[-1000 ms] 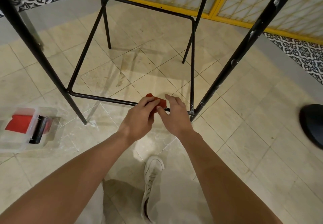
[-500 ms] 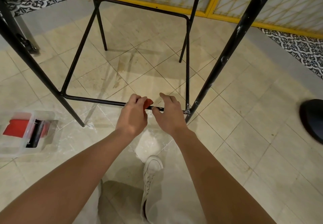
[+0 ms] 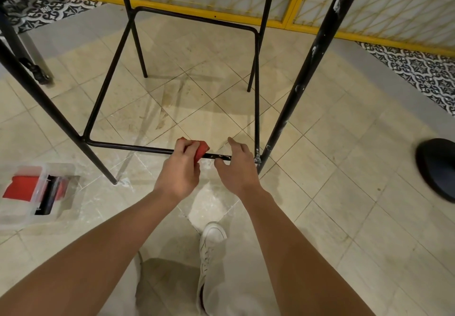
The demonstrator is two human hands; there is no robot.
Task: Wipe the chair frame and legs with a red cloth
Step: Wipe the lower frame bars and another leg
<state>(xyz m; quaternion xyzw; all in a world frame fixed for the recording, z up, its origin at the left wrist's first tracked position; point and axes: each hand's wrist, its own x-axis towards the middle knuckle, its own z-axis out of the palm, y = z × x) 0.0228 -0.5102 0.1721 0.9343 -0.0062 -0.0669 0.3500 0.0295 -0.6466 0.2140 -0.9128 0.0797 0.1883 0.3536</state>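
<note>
floor (image 3: 332, 180): beige tiles | wall panel (image 3: 394, 2): yellow-framed lattice

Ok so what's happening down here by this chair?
A person is crouched at a black metal chair frame, wiping its lower front crossbar. The left hand pinches a red cloth around the bar, while the right hand rests open on the bar near the right front leg, which is flecked with white. A clear box sits on the tiled floor nearby.
</note>
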